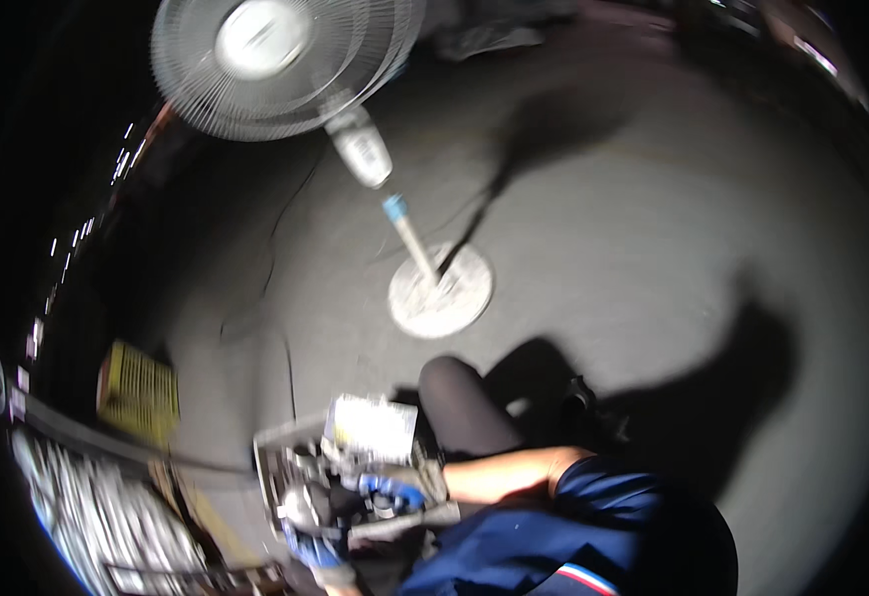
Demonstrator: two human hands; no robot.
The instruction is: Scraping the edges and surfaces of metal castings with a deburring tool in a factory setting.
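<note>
Nearest came the dark blue sleeve [613, 507], and just beyond it both gloved hands were in at the grey crate [436, 517]. The left hand [317, 548] was right up against a round metal part [307, 507] at the crate's near-left corner — fingers seemingly curled at its lower side, though blur hid whether they truly gripped. The right hand [392, 491] reached in among the darker pieces, its blue fingers bent; whether they had closed on anything, I couldn't tell. The crate sat tight against the body, probably so both hands could reach it without stretching. And that round part — silvery, domed, smeared by motion, brighter than the jumble around it! A glaring white flat-topped item [373, 427] lay across the crate's far side, beside the dark-clad knee [464, 405]. Farther off, a yellow basket [141, 392] stood left, and a pedestal fan [441, 298] rose from the grey floor [593, 268].
</note>
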